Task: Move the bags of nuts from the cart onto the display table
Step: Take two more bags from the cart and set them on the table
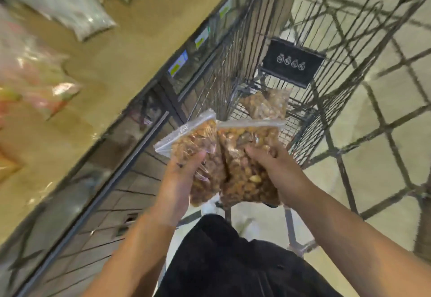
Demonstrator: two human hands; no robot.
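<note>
Left hand grips left bag; right hand grips right bag; price tags unreadably blurred.

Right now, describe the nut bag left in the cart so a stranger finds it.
Find the wire cart beside the table. Below its black flap, one bag of nuts lies in the basket. Unlike the left bag and right bag, no hand holds it.

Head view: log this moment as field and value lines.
left hand: grips left bag
right hand: grips right bag
held bags: side by side, edges touching
cart: third bag lies inside
table: on the left, blurred packets on it
</note>
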